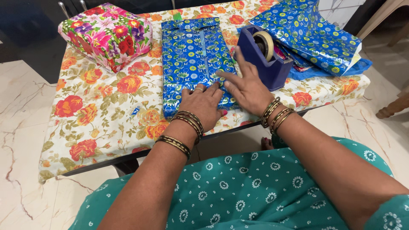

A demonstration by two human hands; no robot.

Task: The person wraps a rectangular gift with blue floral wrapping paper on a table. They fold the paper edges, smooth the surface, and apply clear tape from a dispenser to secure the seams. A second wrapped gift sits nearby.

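Observation:
A flat box wrapped in blue flowered paper (pixel 194 57) lies on the table, long side running away from me, with a taped seam down its middle. My left hand (pixel 203 104) presses flat on the box's near end, fingers spread. My right hand (pixel 245 85) rests on the box's near right edge, fingers apart, its index finger lying on the paper. Neither hand holds anything. Both wrists wear several bangles.
A dark blue tape dispenser (pixel 265 57) stands just right of the box, close to my right hand. Loose blue flowered wrapping paper (pixel 313 30) lies at the back right. A box wrapped in pink flowered paper (pixel 106 34) sits at the back left. A flowered tablecloth (pixel 102 110) covers the table.

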